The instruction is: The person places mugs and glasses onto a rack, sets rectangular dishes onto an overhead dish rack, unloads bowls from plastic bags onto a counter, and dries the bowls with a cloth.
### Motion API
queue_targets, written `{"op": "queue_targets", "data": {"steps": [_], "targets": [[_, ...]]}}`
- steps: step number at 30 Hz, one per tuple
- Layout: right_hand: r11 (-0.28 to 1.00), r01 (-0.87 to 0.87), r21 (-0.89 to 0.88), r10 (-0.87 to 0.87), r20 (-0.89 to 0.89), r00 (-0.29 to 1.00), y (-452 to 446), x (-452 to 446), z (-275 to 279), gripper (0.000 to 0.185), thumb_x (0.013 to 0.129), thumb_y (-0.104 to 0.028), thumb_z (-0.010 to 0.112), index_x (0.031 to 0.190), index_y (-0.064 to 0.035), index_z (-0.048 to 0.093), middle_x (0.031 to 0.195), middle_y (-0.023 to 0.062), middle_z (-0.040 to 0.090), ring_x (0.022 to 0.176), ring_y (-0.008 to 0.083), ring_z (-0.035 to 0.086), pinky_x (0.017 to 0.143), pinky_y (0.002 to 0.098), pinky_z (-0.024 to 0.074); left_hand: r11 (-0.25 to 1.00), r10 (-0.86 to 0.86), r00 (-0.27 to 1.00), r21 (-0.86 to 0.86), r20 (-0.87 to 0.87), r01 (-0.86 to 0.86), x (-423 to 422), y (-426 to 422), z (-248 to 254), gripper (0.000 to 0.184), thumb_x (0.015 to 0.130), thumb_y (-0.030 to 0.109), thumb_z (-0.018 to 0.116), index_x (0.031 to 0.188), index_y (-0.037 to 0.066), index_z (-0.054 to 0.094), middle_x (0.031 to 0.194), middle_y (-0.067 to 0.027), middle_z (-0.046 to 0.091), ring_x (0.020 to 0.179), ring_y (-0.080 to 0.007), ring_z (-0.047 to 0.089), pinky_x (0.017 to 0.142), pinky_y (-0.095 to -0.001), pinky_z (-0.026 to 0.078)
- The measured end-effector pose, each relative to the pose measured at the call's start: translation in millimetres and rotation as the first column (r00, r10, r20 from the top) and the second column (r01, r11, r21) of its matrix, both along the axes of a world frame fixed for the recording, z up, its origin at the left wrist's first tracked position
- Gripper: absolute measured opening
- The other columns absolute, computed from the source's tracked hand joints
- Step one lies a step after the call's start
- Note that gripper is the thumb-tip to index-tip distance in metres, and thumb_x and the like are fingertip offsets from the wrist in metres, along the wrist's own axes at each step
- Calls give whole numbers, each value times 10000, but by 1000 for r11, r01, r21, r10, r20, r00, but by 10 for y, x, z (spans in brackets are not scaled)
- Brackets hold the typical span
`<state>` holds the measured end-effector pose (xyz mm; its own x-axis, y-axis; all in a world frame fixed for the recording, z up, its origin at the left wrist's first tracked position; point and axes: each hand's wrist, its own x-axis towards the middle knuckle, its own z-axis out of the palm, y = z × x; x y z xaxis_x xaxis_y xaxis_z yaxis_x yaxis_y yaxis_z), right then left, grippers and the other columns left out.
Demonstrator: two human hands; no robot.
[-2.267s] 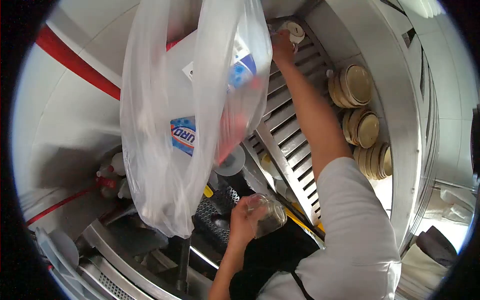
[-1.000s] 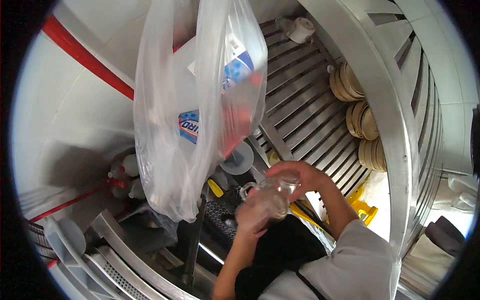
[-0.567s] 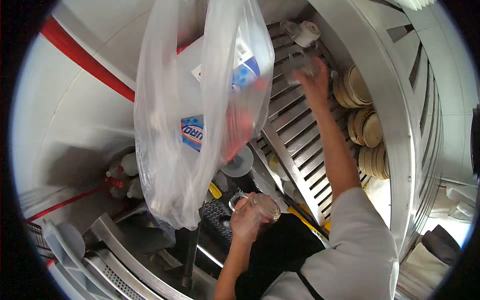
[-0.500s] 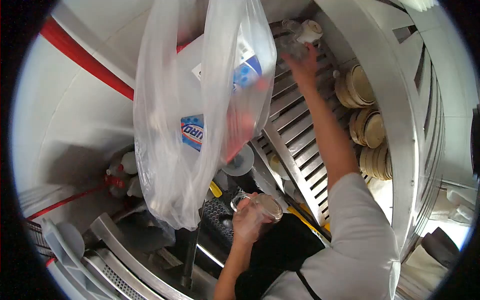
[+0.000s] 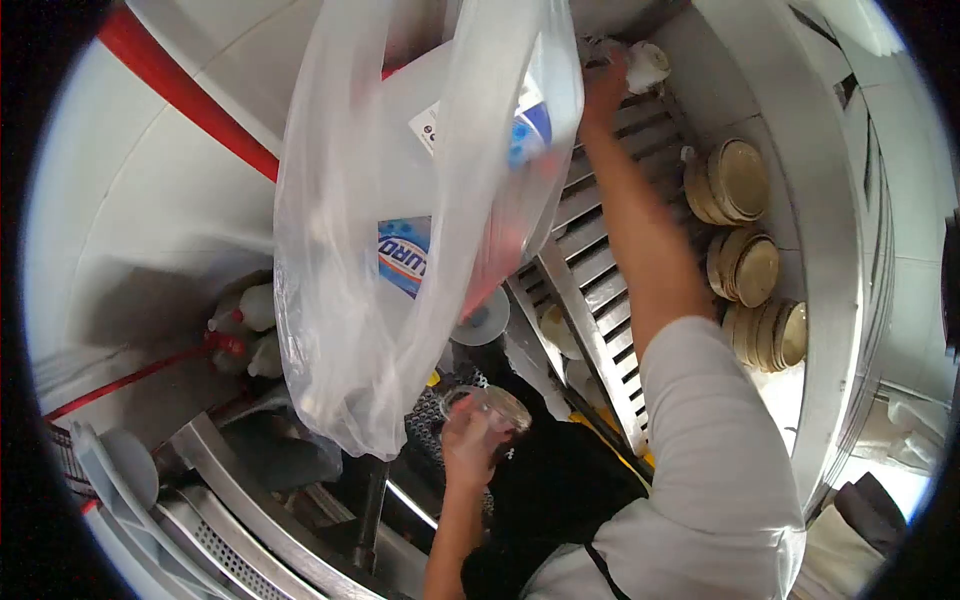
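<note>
My left hand [image 5: 468, 440] is closed around a clear glass mug [image 5: 505, 408], low in the middle of the view and over the dark floor mat. My right arm stretches up over a slatted metal shelf [image 5: 610, 290]. At the shelf's far end my right hand [image 5: 604, 92] is beside a white cup-like item [image 5: 648, 66] and some clear glassware [image 5: 602, 48]. Blur and the edge of a hanging bag hide part of that hand, so its grip is unclear.
A clear plastic bag [image 5: 335, 330] with a white container [image 5: 400, 150] inside hangs close in front. Several stacks of round tan containers [image 5: 757, 268] line the shelf's right side. A red pole [image 5: 190, 95] crosses the upper left; bottles [image 5: 258, 308] stand below it.
My right hand has gone slightly farther toward the shelf's back and partly behind the bag. My left hand, still holding the mug, has shifted a little left and down in view.
</note>
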<state>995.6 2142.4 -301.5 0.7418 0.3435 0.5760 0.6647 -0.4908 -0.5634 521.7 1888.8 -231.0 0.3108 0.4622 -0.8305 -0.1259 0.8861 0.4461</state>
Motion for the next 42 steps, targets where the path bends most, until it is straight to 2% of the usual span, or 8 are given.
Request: {"op": "queue_targets", "data": {"steps": [5, 7, 9, 16, 19, 25, 33, 42], "targets": [[766, -386, 513, 642, -612, 461, -1490, -1362, 238, 296, 1007, -356, 552, 1061, -66, 558, 866, -4, 544, 790, 158, 531, 712, 318, 437, 987, 75, 997, 143, 10, -76, 120, 151, 5, 389, 988, 214, 570, 1300, -12, 515, 1139, -116, 632, 974, -221, 661, 788, -340, 573], [645, -420, 638, 607, -762, -226, -2305, -1939, 23, 604, 868, -507, 694, 1284, -103, 526, 1177, 44, 596, 994, 196, 585, 755, 308, 485, 976, 162, 987, 146, 6, -161, 187, 134, -7, 378, 984, 192, 575, 1303, 0, 511, 1151, -109, 623, 967, -214, 662, 804, -342, 571], [620, -475, 625, 373, -766, -523, -2858, -2556, 71, 968, 789, -495, 784, 1526, -103, 294, 1463, 90, 449, 1230, 221, 521, 899, 375, 501, 956, 190, 982, 231, -3, -184, 234, 81, -125, 389, 976, 172, 593, 1307, -13, 506, 1179, -116, 615, 1004, -221, 656, 850, -353, 559], [705, 105, 701, 680, -627, -379, -3357, -2583, 461, 711, 804, -226, 728, 1440, -123, 427, 1376, 115, 538, 1234, 275, 542, 1043, 448, 431, 742, -290, 945, 588, -150, 322, 528, -23, 75, 526, 939, 147, 648, 1403, 23, 433, 1426, -189, 439, 1290, -257, 459, 1072, -387, 385], [708, 137, 693, 696, -717, 35, -3034, -1863, 297, 689, 821, -233, 726, 1432, -122, 428, 1308, 115, 557, 1217, 263, 536, 1020, 429, 418, 919, -278, 942, 338, 186, 205, 495, -163, 238, 531, 932, 132, 658, 1409, 35, 445, 1431, -184, 444, 1298, -259, 453, 1069, -366, 386], [981, 60, 186, 54, -557, 829, -1361, -540, 217, 905, 722, -317, 841, 1435, 9, 387, 1268, 186, 567, 1237, 273, 510, 1071, 418, 376, 924, -325, 943, 187, -78, 334, -185, -689, -111, 458, 955, 115, 634, 1366, -3, 470, 1300, -151, 579, 1170, -207, 566, 1015, -327, 437], [849, 222, -481, -276, -45, 960, -250, 232, -321, 882, 673, -436, 831, 1365, -23, 472, 1266, 196, 566, 1116, 355, 572, 928, 444, 484, 970, -205, 900, 40, -384, 238, -913, -1139, -111, 477, 936, 238, 680, 1323, 11, 518, 1187, -146, 633, 1096, -218, 605, 990, -341, 462], [754, 412, -511, -331, 246, 911, -1009, -641, -255, 686, 869, -518, 645, 1344, -38, 523, 1116, 188, 648, 916, 379, 655, 749, 482, 539, 996, -55, 884, 42, -465, 83, -1124, -1810, 93, 572, 931, 426, 653, 1329, 30, 537, 1160, -155, 666, 1068, -258, 646, 936, -349, 490]]}}
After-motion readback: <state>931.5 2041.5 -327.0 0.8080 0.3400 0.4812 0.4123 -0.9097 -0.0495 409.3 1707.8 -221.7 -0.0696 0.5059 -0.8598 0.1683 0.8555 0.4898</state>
